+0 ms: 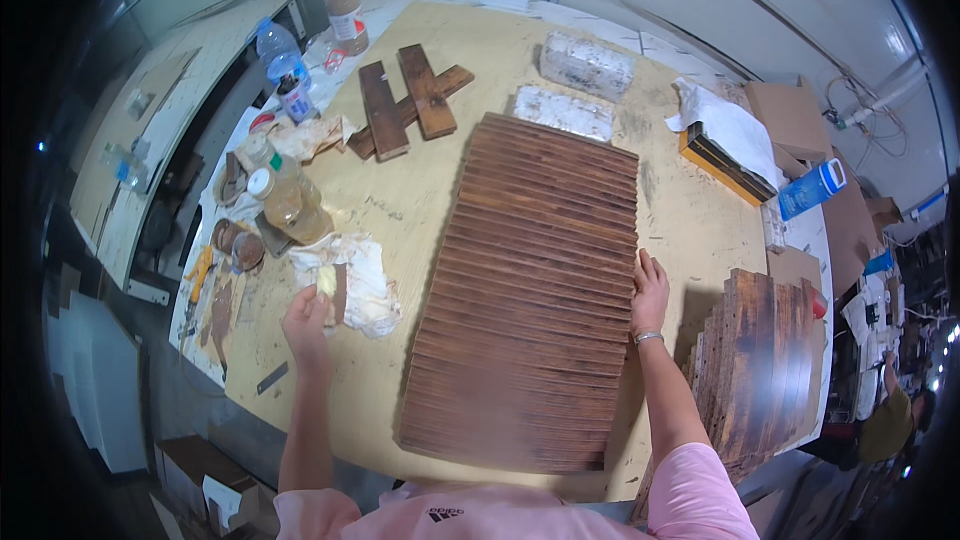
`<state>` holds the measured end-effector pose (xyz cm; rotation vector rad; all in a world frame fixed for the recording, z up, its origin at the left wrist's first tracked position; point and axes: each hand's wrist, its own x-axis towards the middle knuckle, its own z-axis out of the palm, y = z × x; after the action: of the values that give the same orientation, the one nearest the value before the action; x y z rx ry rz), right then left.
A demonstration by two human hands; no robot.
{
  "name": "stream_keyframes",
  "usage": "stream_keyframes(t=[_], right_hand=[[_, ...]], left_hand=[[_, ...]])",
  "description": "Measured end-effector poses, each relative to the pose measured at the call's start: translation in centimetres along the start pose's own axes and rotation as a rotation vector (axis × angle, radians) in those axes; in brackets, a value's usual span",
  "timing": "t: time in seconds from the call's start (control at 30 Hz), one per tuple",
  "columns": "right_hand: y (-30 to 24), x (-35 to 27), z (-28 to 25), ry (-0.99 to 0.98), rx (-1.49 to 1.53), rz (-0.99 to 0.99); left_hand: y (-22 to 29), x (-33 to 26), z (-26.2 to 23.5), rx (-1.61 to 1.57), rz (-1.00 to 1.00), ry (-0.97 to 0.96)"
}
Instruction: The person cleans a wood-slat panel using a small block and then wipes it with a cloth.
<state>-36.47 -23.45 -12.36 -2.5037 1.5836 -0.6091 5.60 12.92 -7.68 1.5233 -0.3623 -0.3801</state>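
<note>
A broad block of dark brown wooden strips (530, 290), laid side by side, lies on the table in front of me. My right hand (650, 292) rests against its right edge with the fingers stretched along the side. To the left of the strips, my left hand (306, 318) is closed in a pinch on a small pale yellow piece (327, 281), whose material I cannot make out. A flat brown piece (340, 290) lies beside it, over a crumpled white cloth (372, 298).
Jars (292, 208), bottles (342, 8) and rags crowd the table's left side. Loose dark boards (384, 112) and two wrapped blocks (586, 65) lie at the back. Stacked boards (755, 360) stand right, below a blue bottle (811, 190). A metal scraper-like strip (272, 377) lies near left.
</note>
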Motion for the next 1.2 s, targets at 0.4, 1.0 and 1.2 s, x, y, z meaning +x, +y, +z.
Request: stream_keyframes(t=[0.4, 1.0, 1.2], right_hand=[[-1.3, 0.1, -0.5, 0.002, 0.003, -0.034], [0.6, 0.2, 0.3, -0.029, 0.055, -0.026], [3.1, -0.1, 2.1, 0.01, 0.059, -0.077]], left_hand=[[4.1, 12.0, 25.1, 0.414, 0.468, -0.302], [3.7, 16.8, 25.1, 0.865, 0.677, -0.164], [2.6, 3.6, 7.4, 0.276, 0.198, -0.212]])
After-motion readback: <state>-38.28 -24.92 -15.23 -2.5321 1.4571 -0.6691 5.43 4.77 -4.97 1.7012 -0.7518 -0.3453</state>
